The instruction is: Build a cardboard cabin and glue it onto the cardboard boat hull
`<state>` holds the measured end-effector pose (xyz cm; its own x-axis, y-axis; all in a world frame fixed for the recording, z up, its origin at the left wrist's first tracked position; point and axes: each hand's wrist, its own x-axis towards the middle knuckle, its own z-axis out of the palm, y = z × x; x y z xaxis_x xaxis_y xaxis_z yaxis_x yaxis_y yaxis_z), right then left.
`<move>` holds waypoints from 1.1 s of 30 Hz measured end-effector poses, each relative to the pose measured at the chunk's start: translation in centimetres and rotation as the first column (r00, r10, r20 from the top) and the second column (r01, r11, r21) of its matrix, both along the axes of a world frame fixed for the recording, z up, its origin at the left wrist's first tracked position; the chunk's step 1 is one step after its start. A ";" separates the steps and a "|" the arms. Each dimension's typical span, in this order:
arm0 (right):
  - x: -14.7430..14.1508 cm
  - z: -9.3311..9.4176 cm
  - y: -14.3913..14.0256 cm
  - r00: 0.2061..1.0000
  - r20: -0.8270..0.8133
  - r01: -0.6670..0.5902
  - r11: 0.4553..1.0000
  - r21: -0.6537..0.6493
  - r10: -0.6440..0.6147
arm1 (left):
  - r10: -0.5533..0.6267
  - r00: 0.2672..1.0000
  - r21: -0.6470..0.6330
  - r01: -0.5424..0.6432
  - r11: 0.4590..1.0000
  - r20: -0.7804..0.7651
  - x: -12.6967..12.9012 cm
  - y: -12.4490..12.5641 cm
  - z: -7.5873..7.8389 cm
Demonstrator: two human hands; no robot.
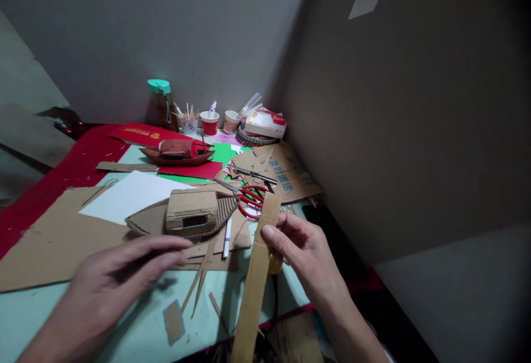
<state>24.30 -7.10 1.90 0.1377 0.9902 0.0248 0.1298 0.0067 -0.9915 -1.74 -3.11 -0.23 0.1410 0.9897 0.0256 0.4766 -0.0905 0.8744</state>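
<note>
A long cardboard strip (254, 280) is pinched near its upper end by my right hand (301, 249), its lower part hanging past the table's front edge. My left hand (124, 274) hovers over the near side of the table, fingers stretched out and holding nothing. Just beyond its fingertips sits a cardboard boat (191, 208) with a boxy cabin and a cut window. Red-handled scissors (249, 194) lie spread behind the strip. A white pen (227, 237) rests beside the boat, and thin cardboard slivers (201, 277) lie in front of it.
A reddish-brown model boat (178, 151) stands farther back. Along the wall are a bottle (161, 105), a red paper cup (209, 123) and another cup (231, 122) with clear sticks. White paper (135, 194) and a cardboard sheet (53, 236) cover the left side. A wall rises at right.
</note>
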 end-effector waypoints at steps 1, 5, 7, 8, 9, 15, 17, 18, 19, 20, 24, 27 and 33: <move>-0.7 0.1 -0.2 0.999 -0.032 0.001 1.000 0.000 -0.001 | -0.085 0.994 -0.070 0.090 0.994 0.071 1.4 -0.4 0.7; -2.6 -0.3 -0.9 0.993 -0.113 -0.020 1.000 0.001 0.020 | -0.339 0.917 -0.158 0.375 0.914 0.212 5.6 -1.2 2.1; -2.9 -0.7 -1.1 0.991 -0.126 -0.041 0.999 0.002 0.041 | -0.385 0.892 -0.220 0.435 0.873 0.238 6.2 -1.3 2.1; -2.9 -0.8 -1.1 0.991 -0.127 -0.052 0.999 -0.002 0.051 | -0.390 0.885 -0.245 0.449 0.859 0.254 6.2 -1.2 1.9; -2.8 -1.0 -1.1 0.990 -0.125 -0.064 0.998 -0.008 0.062 | -0.387 0.882 -0.265 0.455 0.850 0.270 6.0 -1.2 1.8; -2.3 -2.1 -1.2 0.992 -0.048 -0.121 0.993 -0.013 0.120 | -0.347 0.895 -0.289 0.423 0.859 0.279 4.4 -1.0 0.9; -2.1 -2.5 -1.6 0.992 0.030 -0.120 0.993 0.005 0.120 | -0.303 0.915 -0.234 0.366 0.900 0.266 3.5 -1.0 0.8; -1.9 -2.8 -1.9 0.989 0.088 -0.117 0.993 0.020 0.115 | -0.275 0.927 -0.208 0.330 0.921 0.253 3.1 -1.0 0.7; -1.7 -3.0 -2.2 0.982 0.157 -0.117 0.992 0.039 0.110 | -0.244 0.938 -0.182 0.293 0.939 0.247 2.6 -1.0 0.6; -1.5 -3.2 -2.4 0.967 0.229 -0.126 0.990 0.062 0.108 | -0.197 0.948 -0.203 0.250 0.947 0.250 2.1 -1.1 0.6; 0.1 -4.0 -2.7 0.883 0.464 -0.162 0.972 0.169 0.067 | -0.015 0.913 -0.452 0.216 0.865 0.407 1.3 -1.5 0.3; 1.9 -4.1 -1.9 0.818 0.575 -0.139 0.966 0.219 -0.013 | 0.056 0.853 -0.524 0.266 0.809 0.519 1.4 -1.4 0.2; 3.6 -3.0 -0.1 0.678 0.735 -0.197 0.959 0.203 -0.016 | 0.110 0.835 -0.499 0.212 0.840 0.540 1.2 0.1 0.5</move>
